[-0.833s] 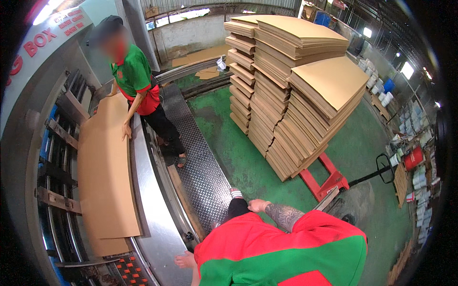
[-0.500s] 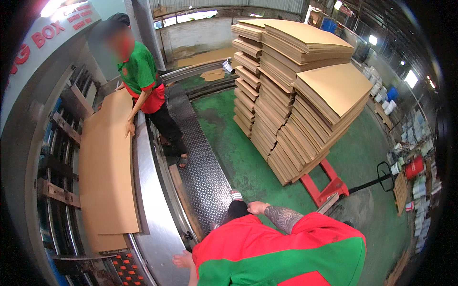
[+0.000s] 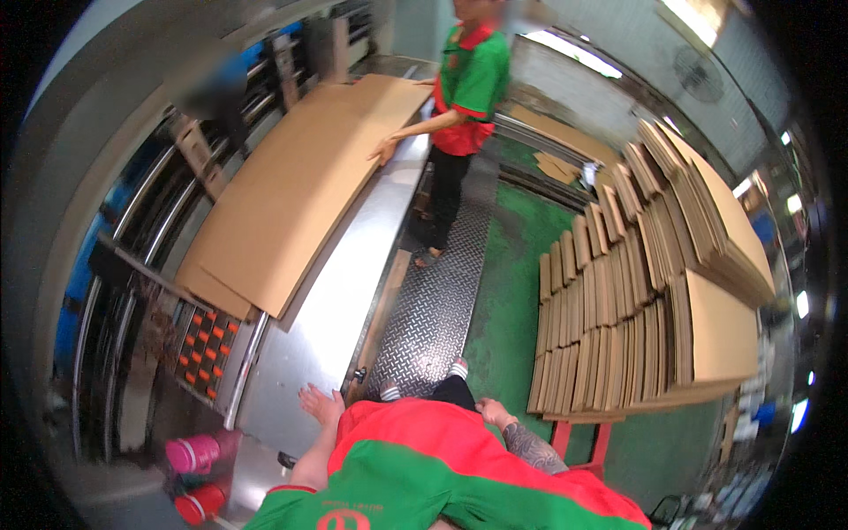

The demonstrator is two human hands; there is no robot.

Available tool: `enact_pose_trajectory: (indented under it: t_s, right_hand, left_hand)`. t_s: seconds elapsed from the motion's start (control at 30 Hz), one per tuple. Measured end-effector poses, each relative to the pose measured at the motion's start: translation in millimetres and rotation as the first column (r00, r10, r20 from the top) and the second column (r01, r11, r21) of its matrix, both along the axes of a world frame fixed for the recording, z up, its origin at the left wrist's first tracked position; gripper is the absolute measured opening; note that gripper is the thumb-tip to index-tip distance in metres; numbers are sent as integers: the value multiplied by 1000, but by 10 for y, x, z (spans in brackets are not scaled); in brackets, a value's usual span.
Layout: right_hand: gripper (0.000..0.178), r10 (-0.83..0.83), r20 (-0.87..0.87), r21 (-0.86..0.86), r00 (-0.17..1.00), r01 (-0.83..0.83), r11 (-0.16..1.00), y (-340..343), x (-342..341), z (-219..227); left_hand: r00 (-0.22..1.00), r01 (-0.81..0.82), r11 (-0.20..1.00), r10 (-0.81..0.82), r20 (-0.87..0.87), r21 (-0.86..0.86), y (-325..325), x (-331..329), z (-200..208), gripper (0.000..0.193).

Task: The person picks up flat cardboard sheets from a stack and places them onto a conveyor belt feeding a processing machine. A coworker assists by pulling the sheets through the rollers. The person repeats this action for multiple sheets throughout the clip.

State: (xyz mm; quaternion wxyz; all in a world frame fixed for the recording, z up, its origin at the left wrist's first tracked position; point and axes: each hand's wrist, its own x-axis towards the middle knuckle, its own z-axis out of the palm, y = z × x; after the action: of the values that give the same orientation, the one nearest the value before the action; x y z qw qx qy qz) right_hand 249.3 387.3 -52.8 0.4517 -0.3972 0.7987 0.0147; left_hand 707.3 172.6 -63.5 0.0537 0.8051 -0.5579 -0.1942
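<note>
Left hand [image 3: 320, 405], fingers spread, rests on the steel worktop [image 3: 340, 300] at lower centre; right hand [image 3: 495, 412] hangs empty, fingers loose, near the cardboard stack [image 3: 618, 327].

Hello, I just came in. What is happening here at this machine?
The person wearing the camera stands on the metal tread floor beside a steel feed table. Their left hand rests open on the table's near edge, and their right hand hangs empty at their side. A co-worker farther along holds the edge of a stack of cardboard sheets lying on the table against the machine. More cardboard is stacked on a pallet on the green floor at the right.
</note>
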Motion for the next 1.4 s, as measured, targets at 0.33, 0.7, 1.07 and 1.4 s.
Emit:
enact_pose_trajectory:
  t_s: [0.33, 0.7, 1.07, 1.4]
  right_hand:
    - [41, 50, 6, -39, 999, -50, 998, -196, -142, -116]
    - [37, 90, 70, -77, 993, -85, 993, -471, -147, 32]
    - [35, 7, 94, -63, 996, -2, 998, -499, -30, 326]
    - [39, -24, 125, -68, 992, 33, 997, -421, -75, 189]
  left_hand:
    - [998, 0, 999, 2, -62, 37, 38, 23, -69, 101]
    - [999, 9, 999, -11, -49, -51, 45, 28, -53, 102]
    - [998, -15, 999, 12, -65, -35, 30, -8, -21, 104]
    - [998, -21, 1000, 22, -67, 17, 1, -31, 13, 105]
